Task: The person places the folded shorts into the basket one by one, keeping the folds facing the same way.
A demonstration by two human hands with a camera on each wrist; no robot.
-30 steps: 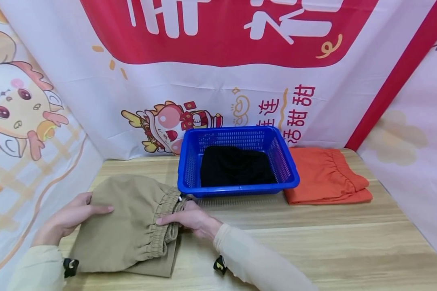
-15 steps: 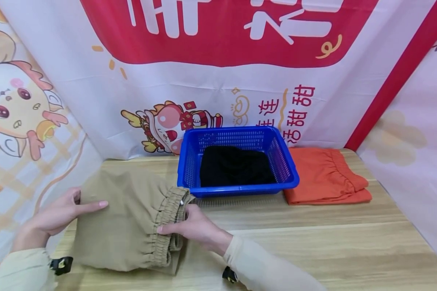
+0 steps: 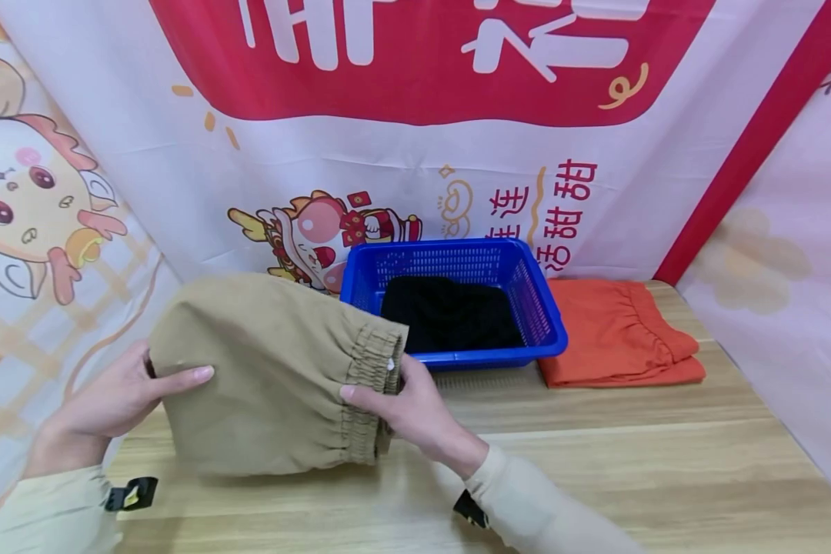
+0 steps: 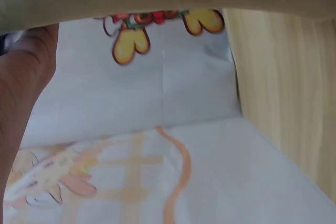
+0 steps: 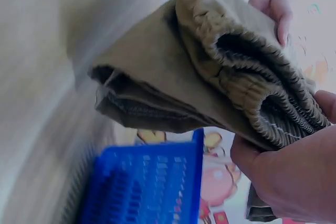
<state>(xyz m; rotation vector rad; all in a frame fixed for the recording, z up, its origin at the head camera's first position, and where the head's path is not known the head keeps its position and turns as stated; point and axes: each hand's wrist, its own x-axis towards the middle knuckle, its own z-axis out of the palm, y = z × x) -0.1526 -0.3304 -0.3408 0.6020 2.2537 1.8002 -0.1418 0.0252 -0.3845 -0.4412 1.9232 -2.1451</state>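
Folded khaki pants with a gathered elastic waistband are held up off the table, at the left of the head view. My left hand grips their left side, thumb on top and the other fingers hidden underneath. At the waistband end my right hand pinches the pants, thumb on the upper face. The right wrist view shows the folded waistband and layered lower edges of the khaki pants hanging apart from the table. Just behind them stands a blue plastic basket, its near left corner covered by the waistband.
Inside the basket lies a folded black garment. A folded orange garment with an elastic waist rests on the wooden table, right beside the basket. Printed cloth hangs behind the table and along both sides.
Both hands have lifted the khaki pants off the table and brought them to the right, toward the basket. The basket and the orange garment stay in place.
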